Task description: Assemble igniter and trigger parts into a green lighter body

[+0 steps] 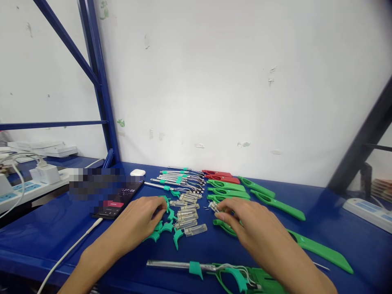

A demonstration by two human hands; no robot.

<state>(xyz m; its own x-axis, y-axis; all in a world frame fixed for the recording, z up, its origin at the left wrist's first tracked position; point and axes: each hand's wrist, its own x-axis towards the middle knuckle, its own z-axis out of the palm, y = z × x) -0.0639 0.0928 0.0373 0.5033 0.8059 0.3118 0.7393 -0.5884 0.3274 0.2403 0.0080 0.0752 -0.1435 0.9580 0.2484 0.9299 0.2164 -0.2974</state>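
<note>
My left hand (139,216) lies palm down on the blue table (352,241), its fingers curled over a pile of small teal trigger pieces (163,226). My right hand (241,222) pinches a small clear part (213,206) at its fingertips, above a green lighter shell (318,249). Between the hands lie several clear plastic tanks (188,214). A half-built lighter (220,271), with a metal tube, teal collar and wires, lies across the table's near edge.
Metal tubes with wires (177,177), red shells (219,176) and more green shells (269,200) lie in rows toward the wall. A phone (119,200) on a white cable and a white earbud case (137,172) sit at left. Power strips (369,210) lie at both sides.
</note>
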